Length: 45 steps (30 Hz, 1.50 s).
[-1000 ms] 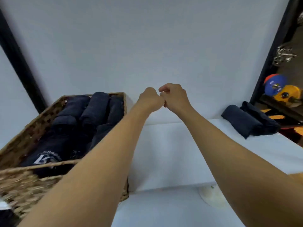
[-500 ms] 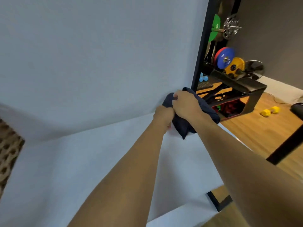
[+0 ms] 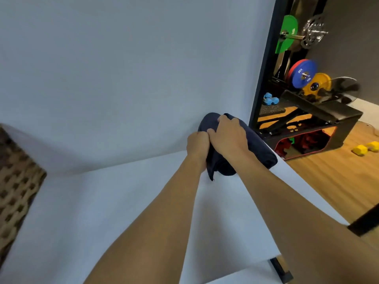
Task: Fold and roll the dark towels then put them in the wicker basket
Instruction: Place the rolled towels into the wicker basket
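Note:
A dark navy towel [image 3: 260, 149] lies bunched at the far right corner of the white table [image 3: 114, 201], against the white backdrop. My right hand [image 3: 227, 135] presses down on top of it with fingers curled over the cloth. My left hand [image 3: 198, 145] grips the towel's left side, touching the right hand. A loose corner of the cloth hangs below the hands. The wicker basket [image 3: 17, 187] shows only as a blurred wall at the left edge; its inside is out of sight.
The table's right edge drops to a wooden floor [image 3: 328, 187]. Beyond it stand a black weight rack [image 3: 320, 119] with coloured plates, blue dumbbells [image 3: 270, 99] and a yellow dumbbell [image 3: 365, 148]. A black frame post [image 3: 264, 62] borders the backdrop.
My view swung right from the basket to the table's right corner. Both hands went from empty fists in mid-air to gripping the dark towel there, and now hold it more fully.

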Tool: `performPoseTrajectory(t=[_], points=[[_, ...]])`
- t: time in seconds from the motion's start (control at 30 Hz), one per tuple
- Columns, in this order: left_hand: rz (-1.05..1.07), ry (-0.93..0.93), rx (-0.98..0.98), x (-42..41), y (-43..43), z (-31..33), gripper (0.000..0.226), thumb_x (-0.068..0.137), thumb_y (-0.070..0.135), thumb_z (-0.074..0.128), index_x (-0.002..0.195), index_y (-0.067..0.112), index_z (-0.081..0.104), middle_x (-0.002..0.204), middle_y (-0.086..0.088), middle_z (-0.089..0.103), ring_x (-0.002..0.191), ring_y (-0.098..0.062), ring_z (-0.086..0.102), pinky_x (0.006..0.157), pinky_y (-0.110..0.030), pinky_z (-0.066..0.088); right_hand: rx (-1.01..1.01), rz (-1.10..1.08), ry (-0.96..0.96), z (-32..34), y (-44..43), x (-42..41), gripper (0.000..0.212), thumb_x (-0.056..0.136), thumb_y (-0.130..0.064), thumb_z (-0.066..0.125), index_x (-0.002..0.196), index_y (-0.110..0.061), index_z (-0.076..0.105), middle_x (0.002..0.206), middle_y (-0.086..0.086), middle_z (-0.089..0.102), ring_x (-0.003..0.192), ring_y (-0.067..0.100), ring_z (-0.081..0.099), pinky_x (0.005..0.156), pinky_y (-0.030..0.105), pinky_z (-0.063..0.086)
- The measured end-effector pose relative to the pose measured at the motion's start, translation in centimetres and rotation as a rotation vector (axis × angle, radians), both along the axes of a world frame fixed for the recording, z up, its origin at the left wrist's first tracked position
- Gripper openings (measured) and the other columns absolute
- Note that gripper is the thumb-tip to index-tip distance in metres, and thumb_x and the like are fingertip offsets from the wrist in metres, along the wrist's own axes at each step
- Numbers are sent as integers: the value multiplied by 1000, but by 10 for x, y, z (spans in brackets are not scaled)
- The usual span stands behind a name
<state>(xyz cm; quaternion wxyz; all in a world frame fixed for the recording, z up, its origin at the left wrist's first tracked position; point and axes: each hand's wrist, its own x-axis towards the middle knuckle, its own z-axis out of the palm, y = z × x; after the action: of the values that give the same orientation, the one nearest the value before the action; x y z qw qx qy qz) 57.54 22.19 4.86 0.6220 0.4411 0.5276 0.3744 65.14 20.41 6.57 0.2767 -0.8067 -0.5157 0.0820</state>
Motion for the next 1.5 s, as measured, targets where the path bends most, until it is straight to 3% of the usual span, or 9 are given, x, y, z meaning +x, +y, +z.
performPoseTrajectory(t=[0.1,0.27,0.5,0.67,0.93,1.03,1.3,1.4,1.5], points=[[37,-19,61,-40,-5,25,8,69,10,45,73,14,51,70,-3,55,62,-19,50,52,-27,42,56,42,35,25,-4,-39,44,97,-35,50,136,-16,45,130,13,46,112,34,53,94,43,46],[147,5,189,-140,-28,66,38,57,20,47,93,9,55,85,-8,60,73,-24,57,62,-33,49,184,208,154,61,-19,-132,47,96,-34,50,138,-15,43,131,11,47,112,27,52,78,31,37],[435,334,496,-325,-76,137,31,91,23,39,113,7,53,95,-6,60,80,-19,55,59,-30,40,358,508,467,120,-66,-305,53,88,-36,57,137,-19,44,131,6,40,95,21,57,82,34,53],[503,505,554,-447,-125,156,35,96,25,35,120,8,54,116,-9,61,103,-24,58,87,-38,50,303,718,658,132,-101,-416,63,84,-41,60,141,-21,41,134,6,38,100,20,59,87,40,56],[375,620,476,-536,-170,101,44,104,29,35,144,11,41,140,3,46,122,-12,45,101,-26,34,36,883,513,80,-119,-502,70,92,-38,53,154,-26,23,159,8,21,139,27,35,109,39,39],[335,654,415,-544,-166,92,49,104,27,33,150,10,30,153,-6,36,137,-21,38,111,-32,31,-10,892,432,74,-118,-507,72,90,-38,52,154,-27,21,158,9,23,133,29,42,103,44,46],[226,727,229,-552,-164,87,54,100,21,34,151,10,22,149,-15,38,132,-31,41,111,-46,36,-166,927,194,75,-121,-516,78,90,-15,56,154,-23,14,144,15,38,98,32,60,71,42,62],[210,762,130,-550,-165,88,60,100,27,32,155,13,11,155,-14,29,138,-33,34,114,-47,32,-224,965,161,79,-125,-510,65,92,-10,59,149,-8,28,130,18,51,99,33,63,79,45,60],[154,795,88,-546,-167,90,52,103,30,31,152,13,23,152,-14,35,135,-30,38,113,-43,34,-279,990,64,80,-128,-510,37,92,-9,58,127,-3,52,106,20,63,86,33,66,74,41,59]])
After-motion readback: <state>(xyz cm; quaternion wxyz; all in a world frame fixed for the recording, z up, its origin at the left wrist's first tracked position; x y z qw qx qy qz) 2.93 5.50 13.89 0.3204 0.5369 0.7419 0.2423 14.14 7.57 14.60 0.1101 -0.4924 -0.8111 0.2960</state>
